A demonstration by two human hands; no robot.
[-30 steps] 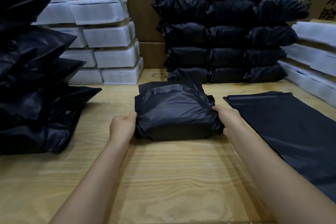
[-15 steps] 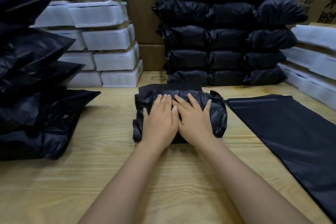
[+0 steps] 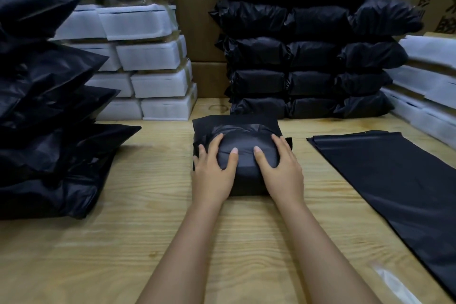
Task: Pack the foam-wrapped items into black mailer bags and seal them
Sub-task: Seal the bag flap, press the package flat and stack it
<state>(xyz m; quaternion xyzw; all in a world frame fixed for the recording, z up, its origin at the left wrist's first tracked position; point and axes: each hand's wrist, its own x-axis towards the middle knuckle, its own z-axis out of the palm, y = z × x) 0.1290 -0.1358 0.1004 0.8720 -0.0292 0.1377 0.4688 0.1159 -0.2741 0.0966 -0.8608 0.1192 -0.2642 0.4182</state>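
Table [image 3: 98,242]: wooden; bagged parcel [image 3: 244,138] centred.
Left hand [image 3: 213,170]: flat, pressing parcel's 9 o'clock half.
Right hand [image 3: 281,168]: flat, pressing 3 o'clock half.

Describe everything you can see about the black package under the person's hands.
The black package is a blocky item wrapped in thin, slightly glossy, wrinkled black plastic, with loose film sticking out at its far edge. It lies flat on the wooden table. The left hand and right hand press on its top, fingers spread.

The mailer bag [image 3: 243,136] looks like faintly glossy black plastic film on a matt, grained wooden table [image 3: 123,242].
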